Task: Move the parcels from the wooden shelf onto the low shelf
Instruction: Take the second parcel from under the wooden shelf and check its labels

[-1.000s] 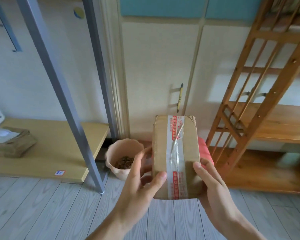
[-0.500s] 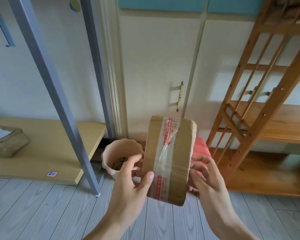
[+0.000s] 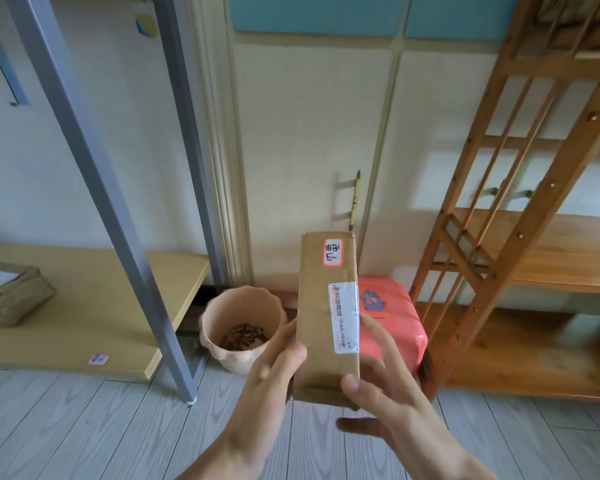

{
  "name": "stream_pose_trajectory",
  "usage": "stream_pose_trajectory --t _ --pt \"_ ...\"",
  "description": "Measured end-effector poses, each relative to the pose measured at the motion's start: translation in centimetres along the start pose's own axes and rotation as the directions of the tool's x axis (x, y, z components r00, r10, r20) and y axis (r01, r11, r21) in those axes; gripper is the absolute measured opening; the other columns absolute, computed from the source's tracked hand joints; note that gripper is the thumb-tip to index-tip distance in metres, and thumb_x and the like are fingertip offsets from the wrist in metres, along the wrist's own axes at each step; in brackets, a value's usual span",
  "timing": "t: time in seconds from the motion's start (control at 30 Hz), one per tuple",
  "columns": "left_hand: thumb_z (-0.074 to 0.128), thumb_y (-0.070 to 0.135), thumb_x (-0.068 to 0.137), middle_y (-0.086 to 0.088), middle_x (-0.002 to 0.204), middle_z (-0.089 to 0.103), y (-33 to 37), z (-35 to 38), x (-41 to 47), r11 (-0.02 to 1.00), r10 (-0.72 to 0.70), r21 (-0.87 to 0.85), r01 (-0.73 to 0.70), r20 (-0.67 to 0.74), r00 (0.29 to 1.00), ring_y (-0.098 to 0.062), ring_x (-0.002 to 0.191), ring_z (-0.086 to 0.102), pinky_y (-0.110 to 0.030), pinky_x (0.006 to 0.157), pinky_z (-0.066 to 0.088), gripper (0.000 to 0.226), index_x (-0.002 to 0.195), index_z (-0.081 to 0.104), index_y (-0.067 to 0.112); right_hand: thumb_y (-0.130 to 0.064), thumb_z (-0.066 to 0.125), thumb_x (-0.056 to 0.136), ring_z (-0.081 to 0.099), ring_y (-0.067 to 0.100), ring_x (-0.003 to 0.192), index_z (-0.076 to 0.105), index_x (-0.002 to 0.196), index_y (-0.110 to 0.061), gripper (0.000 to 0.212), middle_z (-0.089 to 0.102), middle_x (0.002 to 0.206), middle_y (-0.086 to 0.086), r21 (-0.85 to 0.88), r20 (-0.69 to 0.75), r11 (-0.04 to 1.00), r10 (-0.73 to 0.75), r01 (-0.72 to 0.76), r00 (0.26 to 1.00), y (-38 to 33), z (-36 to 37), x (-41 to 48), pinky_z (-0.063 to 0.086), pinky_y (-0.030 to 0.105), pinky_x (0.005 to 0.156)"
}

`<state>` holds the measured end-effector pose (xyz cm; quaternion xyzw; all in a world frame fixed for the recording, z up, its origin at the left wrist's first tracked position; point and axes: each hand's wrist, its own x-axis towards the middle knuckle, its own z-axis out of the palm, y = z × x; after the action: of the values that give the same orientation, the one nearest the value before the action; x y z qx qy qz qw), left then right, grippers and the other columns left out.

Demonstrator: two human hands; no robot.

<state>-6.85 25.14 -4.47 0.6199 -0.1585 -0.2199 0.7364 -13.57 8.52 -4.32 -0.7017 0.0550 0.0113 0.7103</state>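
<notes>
Cardboard parcel [image 3: 328,320], label writing unreadable, clamped between left hand [image 3: 274,379] and right hand [image 3: 388,393] fingers.

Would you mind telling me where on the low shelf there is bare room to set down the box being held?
The low shelf is bare from the brown parcel at its left end across to the grey metal leg, and on to its right edge. The left end is crowded. Both hands, left hand and right hand, hold the cardboard box.
</notes>
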Motion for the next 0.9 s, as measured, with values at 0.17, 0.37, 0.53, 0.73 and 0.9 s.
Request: stream_pose_trajectory --t 0.17,0.37,0.53,0.73,0.9 --pt "0.054 0.018 0.100 0.007 0.122 0.076 0.6 -0.3 -0.4 0.998 0.032 0.047 -0.031 -0.027 0.999 -0.012 0.110 0.072 -0.048 0.095 0.058 0.047 0.134 0.053 0.051 -0.049 0.077 0.052 0.073 0.003 0.093 0.053 0.135 -0.051 0.087 0.073 0.117 -0.003 -0.069 -0.052 0.997 -0.045 0.041 0.998 -0.1 -0.7 0.0 0.058 0.019 0.072" --pt "0.083 0.007 0.081 0.013 0.121 0.074 1.0 -0.7 -1.1 0.997 0.066 -0.030 -0.068 -0.087 0.994 -0.011 0.114 0.071 -0.060 0.098 0.055 0.084 0.138 0.042 0.054 -0.056 0.088 0.062 0.057 0.017 0.136 0.075 0.122 -0.035 0.065 0.063 0.143 -0.002 0.045 -0.179 0.993 -0.101 0.111 0.979 0.0 -0.8 -0.3 0.053 0.051 0.106" --pt "0.089 -0.002 0.071 0.015 0.116 0.075 1.3 -0.8 -1.6 0.992 0.112 -0.057 -0.115 -0.064 0.992 -0.010 0.113 0.071 -0.053 0.084 0.063 0.110 0.135 0.031 0.064 -0.031 0.095 0.059 0.074 0.030 0.102 0.063 0.126 -0.035 0.074 0.075 0.122 0.010 0.277 -0.268 0.960 0.037 0.040 0.963 0.2 -1.0 -0.5 0.060 0.056 0.089" --pt "0.087 -0.001 0.070 0.027 0.125 0.068 1.8 -0.9 -2.3 0.977 0.210 0.029 -0.210 -0.015 0.978 -0.022 0.124 0.067 -0.052 0.090 0.061 0.128 0.147 0.006 0.062 -0.039 0.101 0.045 0.076 0.030 0.094 0.067 0.115 -0.021 0.079 0.078 0.112 0.013 0.215 -0.228 0.976 0.030 0.020 0.973 -0.4 -1.7 -1.1 0.063 0.043 0.071" --pt "0.082 0.027 0.077 -0.010 0.125 0.069 2.0 -1.5 -2.2 0.978 0.197 -0.040 -0.203 -0.127 0.972 -0.027 0.101 0.077 -0.058 0.079 0.062 0.058 0.124 0.049 0.037 -0.025 0.088 0.057 0.076 0.031 0.097 0.074 0.108 -0.027 0.052 0.080 0.101 0.004 -0.020 -0.328 0.986 -0.162 0.164 0.931 -1.5 -2.7 -1.6 0.065 0.052 0.070"
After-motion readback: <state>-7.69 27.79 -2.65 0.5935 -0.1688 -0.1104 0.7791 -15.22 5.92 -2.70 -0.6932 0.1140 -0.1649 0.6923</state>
